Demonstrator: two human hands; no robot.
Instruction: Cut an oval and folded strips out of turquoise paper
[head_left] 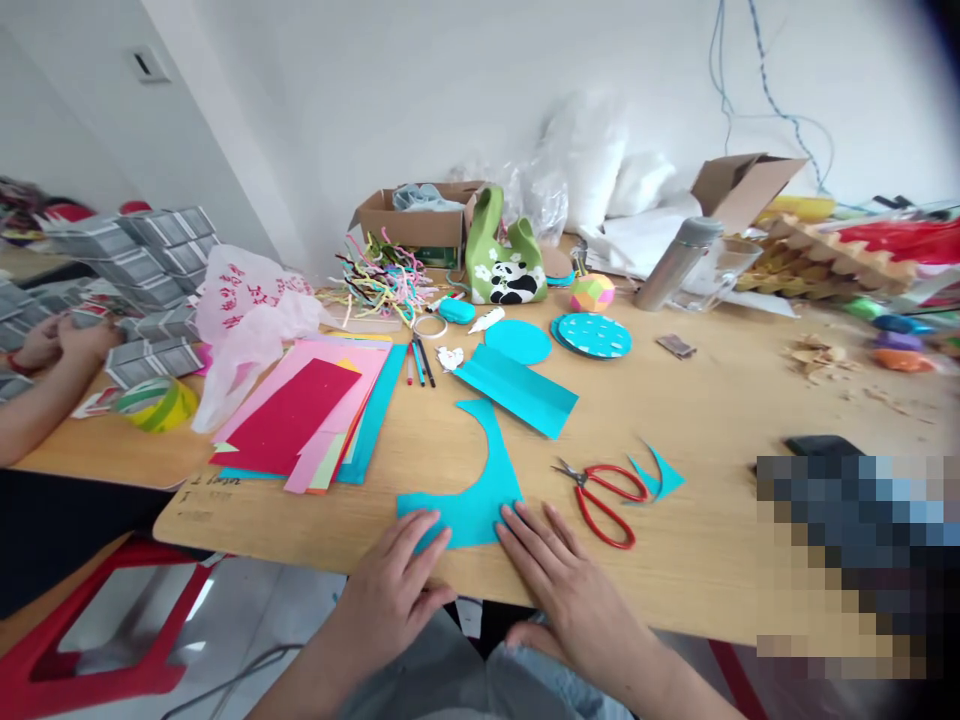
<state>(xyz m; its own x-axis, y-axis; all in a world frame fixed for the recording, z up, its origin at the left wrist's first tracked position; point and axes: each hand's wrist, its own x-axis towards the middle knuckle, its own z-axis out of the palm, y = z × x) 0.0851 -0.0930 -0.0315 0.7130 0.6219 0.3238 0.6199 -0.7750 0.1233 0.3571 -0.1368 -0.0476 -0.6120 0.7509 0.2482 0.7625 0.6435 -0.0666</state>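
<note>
A blue paper offcut point(480, 490) with a curved cut-out lies flat near the table's front edge. My left hand point(394, 590) rests with fingers spread on its lower left part. The fingertips of my right hand point(559, 585) touch its lower right edge, fingers stretched out. Red-handled scissors point(607, 500) lie right of the paper, beside a small blue scrap point(660, 478). Behind are a folded blue sheet point(517, 388), a blue paper circle point(517, 342) and a patterned blue disc point(596, 335).
Coloured paper sheets point(292, 415) and pens point(420, 362) lie at left. Further back stand a green panda bag point(506, 260), pipe cleaners point(386, 280) and a steel bottle point(679, 262). Another person's hands point(67, 345) hold something at far left. A dark object point(825, 446) lies at right.
</note>
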